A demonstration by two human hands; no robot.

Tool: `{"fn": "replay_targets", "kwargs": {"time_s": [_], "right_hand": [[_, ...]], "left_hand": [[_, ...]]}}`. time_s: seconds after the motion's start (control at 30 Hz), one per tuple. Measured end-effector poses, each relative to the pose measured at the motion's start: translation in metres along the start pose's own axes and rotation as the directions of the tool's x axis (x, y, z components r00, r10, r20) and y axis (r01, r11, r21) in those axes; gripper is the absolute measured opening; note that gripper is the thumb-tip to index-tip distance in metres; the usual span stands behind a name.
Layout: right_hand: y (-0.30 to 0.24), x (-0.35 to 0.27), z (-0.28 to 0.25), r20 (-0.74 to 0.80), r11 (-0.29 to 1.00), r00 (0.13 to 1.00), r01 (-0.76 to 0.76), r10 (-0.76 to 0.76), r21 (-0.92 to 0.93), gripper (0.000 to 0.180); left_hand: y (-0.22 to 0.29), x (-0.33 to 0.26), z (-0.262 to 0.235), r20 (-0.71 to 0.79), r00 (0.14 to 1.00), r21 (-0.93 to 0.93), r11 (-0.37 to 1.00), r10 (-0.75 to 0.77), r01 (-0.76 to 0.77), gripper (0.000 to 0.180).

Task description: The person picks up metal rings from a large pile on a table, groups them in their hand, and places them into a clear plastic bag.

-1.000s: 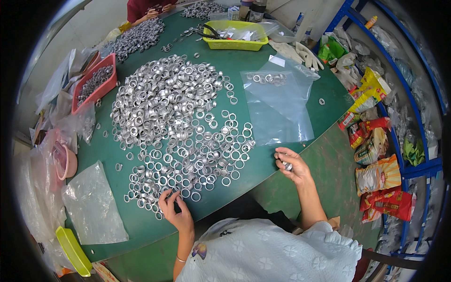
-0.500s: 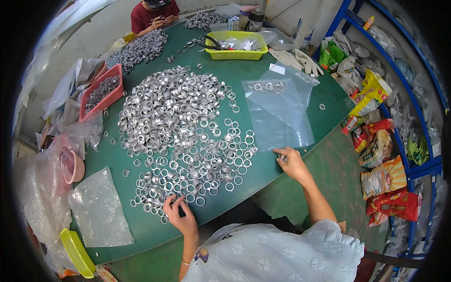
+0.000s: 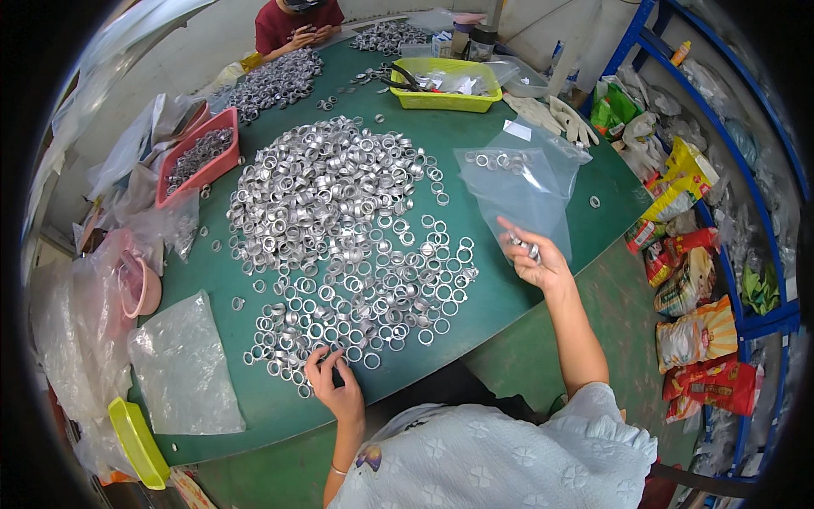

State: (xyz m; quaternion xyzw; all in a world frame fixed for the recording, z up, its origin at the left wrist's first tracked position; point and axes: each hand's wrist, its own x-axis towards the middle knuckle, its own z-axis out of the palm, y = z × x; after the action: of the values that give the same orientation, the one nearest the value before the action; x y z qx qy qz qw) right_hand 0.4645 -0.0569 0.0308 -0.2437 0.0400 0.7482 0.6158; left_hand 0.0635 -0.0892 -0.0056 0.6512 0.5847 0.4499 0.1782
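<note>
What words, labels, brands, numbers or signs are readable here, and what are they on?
None I can quote.
Yellow bag at right: print too small.
Orange-and-white bag: print too small and blurred.
Red bag just below it: likewise.
White slip near the yellow-green tray: no legible writing.

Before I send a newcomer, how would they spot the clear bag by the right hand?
On the green table, go right from the big ring pile to the right hand. The flat clear bag lies there; unlike the clear bag at the table's left, it shows several rings at its far end.
</note>
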Motion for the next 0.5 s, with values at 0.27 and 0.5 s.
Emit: {"fn": "replay_targets", "kwargs": {"time_s": [0.27, 0.5], "right_hand": [[-0.022, 0.067, 0.014, -0.133, 0.641, 0.669, 0.609, -0.731, -0.467, 0.043], [-0.051, 0.045, -0.010, 0.562, -0.696, 0.572, -0.021, -0.598, -0.718, 0.036]], "left_hand": [[-0.001, 0.000, 0.000, -0.014, 1.000, 0.007, 1.000, 0.004, -0.004, 0.019], [0.001, 0.002, 0.006, -0.022, 1.000, -0.022, 1.000, 0.002, -0.002, 0.018]]}}
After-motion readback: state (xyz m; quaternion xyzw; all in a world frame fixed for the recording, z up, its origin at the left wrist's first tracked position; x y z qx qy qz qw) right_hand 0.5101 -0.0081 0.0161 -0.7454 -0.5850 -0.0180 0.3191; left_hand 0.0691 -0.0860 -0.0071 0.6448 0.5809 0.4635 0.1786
